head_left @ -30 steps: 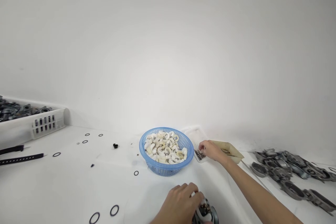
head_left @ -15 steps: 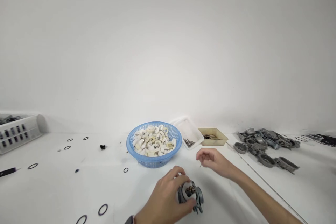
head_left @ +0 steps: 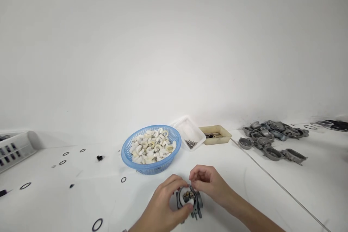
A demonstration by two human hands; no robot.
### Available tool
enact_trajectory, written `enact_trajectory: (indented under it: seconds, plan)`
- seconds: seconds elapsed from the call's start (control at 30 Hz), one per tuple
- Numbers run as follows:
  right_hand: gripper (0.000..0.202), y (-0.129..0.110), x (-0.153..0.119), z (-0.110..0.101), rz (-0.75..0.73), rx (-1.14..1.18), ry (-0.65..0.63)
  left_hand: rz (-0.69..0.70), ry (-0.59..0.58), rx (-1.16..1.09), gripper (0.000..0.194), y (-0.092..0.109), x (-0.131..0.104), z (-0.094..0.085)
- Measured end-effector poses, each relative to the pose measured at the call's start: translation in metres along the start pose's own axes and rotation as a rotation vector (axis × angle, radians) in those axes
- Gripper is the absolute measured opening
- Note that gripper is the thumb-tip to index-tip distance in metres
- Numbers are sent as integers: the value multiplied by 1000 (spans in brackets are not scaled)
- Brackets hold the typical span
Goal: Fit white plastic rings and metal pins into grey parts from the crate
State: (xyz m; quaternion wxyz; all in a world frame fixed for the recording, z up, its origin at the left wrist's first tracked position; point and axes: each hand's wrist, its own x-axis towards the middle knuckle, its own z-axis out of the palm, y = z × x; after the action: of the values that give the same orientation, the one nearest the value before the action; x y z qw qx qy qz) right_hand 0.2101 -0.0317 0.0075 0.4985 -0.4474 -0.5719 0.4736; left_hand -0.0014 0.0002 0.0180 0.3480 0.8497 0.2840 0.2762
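Note:
A grey metal carburetor body (head_left: 198,201) stands on the white table, with a white float (head_left: 183,191) and brass parts in its upper side. My left hand (head_left: 164,206) is closed around it, fingers at the far side and thumb at the near side. Close by, my right hand (head_left: 213,186) is pinched at the carburetor's upper right edge. The thin metal pin that showed in its fingertips earlier is hidden now. Beyond the hands sits a blue basket (head_left: 152,168) full of white floats.
Behind are a white tray (head_left: 189,128) of small pins and a yellowish tray (head_left: 225,138) of metal pieces. Several carburetor bodies (head_left: 272,137) are piled at right, past a thin rod (head_left: 277,182). Black rings (head_left: 97,224), a knife handle (head_left: 3,193) and a white basket (head_left: 30,146) lie leftward.
My right hand has moved down and left to the carburetor, carrying the thin pin. My left hand keeps its hold. The camera view has shifted slightly.

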Motion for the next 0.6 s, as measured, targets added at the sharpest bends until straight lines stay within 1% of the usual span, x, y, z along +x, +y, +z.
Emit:
enact_trajectory:
  seconds: [0.07, 0.2, 0.27, 0.43, 0.6]
  plan:
    - [6, 1, 0, 1, 14, 7, 37, -2, -2, -8, 29, 1, 0, -1]
    - [12, 0, 1, 2, 41, 26, 80, -4, -16, -15, 23, 3, 0, -2]
    - [10, -1, 0, 3, 65, 31, 94, -17, -25, -14, 23, 4, 1, -2]
    - [8, -4, -1, 4, 118, 57, 91, -26, -33, -13, 22, 2, 1, -2]
    - [9, -1, -1, 2, 140, 68, 78, -12, -34, -21, 21, 1, 0, -2]
